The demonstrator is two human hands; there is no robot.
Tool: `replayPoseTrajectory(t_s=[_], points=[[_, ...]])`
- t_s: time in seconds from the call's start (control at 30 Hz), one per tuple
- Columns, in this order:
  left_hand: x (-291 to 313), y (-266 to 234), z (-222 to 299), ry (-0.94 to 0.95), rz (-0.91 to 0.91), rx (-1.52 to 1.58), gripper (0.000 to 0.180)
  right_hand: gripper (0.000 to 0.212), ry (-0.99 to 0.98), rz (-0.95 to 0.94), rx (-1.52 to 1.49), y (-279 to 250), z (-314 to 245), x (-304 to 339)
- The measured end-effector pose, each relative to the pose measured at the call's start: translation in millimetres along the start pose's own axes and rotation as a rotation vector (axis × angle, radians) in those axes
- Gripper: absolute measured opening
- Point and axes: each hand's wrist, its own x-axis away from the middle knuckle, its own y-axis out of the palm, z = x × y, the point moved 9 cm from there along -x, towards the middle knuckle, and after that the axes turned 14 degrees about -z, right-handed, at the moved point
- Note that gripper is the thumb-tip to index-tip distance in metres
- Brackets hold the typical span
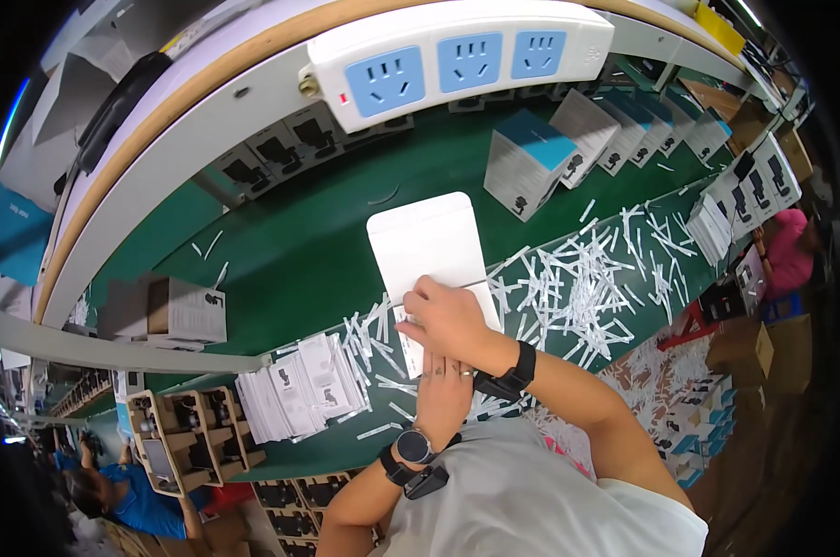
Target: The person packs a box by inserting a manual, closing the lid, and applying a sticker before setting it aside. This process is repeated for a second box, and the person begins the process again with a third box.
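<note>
A white carton (429, 243) with its long flap raised stands on the green bench right before me. My right hand (449, 320) lies over its front part, fingers curled and thumb and forefinger at the fold below the flap. Just beneath, my left hand (443, 395) holds the carton's near side; its fingertips are partly hidden under the right hand. A label with dark print shows on the carton's left part. Loose white paper strips (578, 292) lie around it. I wear a watch (415, 446) on the left wrist and a black strap (522, 367) on the right.
Printed cartons (531, 167) stand at the back right, an open carton (192, 311) at left. Stacked leaflets (304, 385) lie front left beside a wooden rack (192, 436). A power strip (462, 60) hangs overhead. Co-workers sit at left in blue (146, 497) and right in pink (791, 251).
</note>
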Motion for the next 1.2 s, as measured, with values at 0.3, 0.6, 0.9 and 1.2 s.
replayPoseTrajectory(t_s=[0.3, 0.6, 0.9, 1.2], points=[[3.8, -26.5, -7.7, 0.047, 0.116, 0.13, 0.046, 0.022, 0.021, 0.198, -0.823, -50.9, 35.1, 21.4], [5.2, -56.6, -18.0, 0.329, 0.035, 0.332, 0.066, 0.079, 0.197, -0.467, -1.515, -27.5, 113.0, 2.7], [20.5, 1.4, -73.8, 0.106, 0.089, 1.339, 0.036, 0.015, -0.201, -0.394, -0.205, -38.6, -24.5, 40.0], [19.0, -1.8, -77.5, 0.106, 0.143, 1.286, 0.04, 0.023, -0.314, -0.384, -0.283, -33.6, -21.6, 41.5]])
